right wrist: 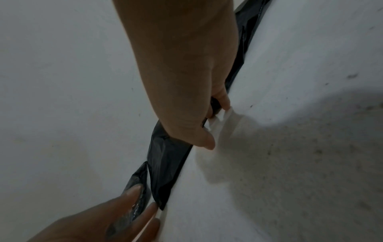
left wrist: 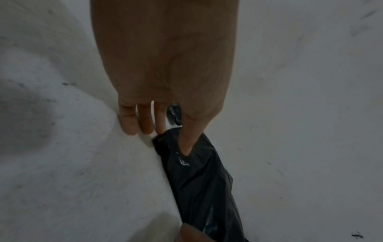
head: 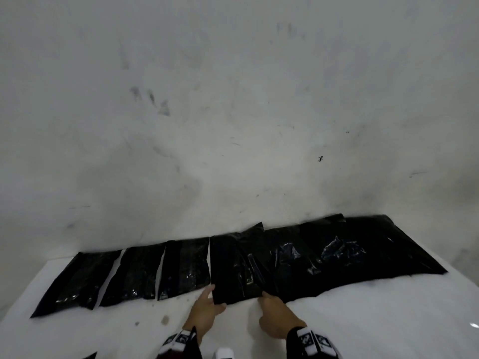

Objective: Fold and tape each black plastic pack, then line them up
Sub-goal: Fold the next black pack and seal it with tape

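Black plastic pack (head: 234,270) gripped at its near corners by both hands, left hand (head: 206,310) and right hand (head: 276,316).

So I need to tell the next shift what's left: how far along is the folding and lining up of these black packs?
Three folded packs already lie side by side at the left of the white table. The fourth pack is in hand: the left hand and right hand grip its near corners. A pile of wider bags on the right looks unfolded, so roughly half remains. Tape cannot be made out.

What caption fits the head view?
Both hands, left hand and right hand, grip one black pack in the row.
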Action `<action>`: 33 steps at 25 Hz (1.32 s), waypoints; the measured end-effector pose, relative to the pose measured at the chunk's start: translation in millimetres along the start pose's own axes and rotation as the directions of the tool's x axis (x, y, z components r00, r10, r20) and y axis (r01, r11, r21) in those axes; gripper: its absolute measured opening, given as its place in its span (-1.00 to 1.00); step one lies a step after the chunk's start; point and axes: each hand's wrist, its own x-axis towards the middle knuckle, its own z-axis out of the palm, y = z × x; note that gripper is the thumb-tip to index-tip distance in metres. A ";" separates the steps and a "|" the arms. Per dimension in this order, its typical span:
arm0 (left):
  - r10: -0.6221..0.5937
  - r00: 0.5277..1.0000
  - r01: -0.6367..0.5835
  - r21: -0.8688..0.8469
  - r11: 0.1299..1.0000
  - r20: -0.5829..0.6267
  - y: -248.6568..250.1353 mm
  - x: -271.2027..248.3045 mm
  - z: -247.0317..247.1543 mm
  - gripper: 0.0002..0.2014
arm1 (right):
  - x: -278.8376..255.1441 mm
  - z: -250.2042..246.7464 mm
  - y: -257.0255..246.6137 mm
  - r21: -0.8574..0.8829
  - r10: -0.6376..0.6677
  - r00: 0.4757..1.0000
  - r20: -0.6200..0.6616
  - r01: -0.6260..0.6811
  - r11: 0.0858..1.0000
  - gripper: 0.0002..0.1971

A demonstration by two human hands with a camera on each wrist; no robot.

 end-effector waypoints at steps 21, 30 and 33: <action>0.072 0.908 0.166 0.512 0.843 -0.414 6.0 41.7 50.4 -0.63 | 12.5 5.2 -7.6 -0.204 -0.038 0.880 -0.473 -0.067 0.977 -0.54; 0.106 0.929 0.116 0.551 0.826 -0.354 12.0 54.1 42.1 -0.81 | 44.6 -2.5 -2.8 0.087 0.236 0.858 -0.456 -0.221 0.971 -0.56; 0.109 0.944 0.018 0.379 0.925 -0.311 16.2 49.4 33.3 -0.76 | 41.6 -21.5 -10.9 -0.008 0.266 0.822 -0.504 -0.313 0.950 -0.65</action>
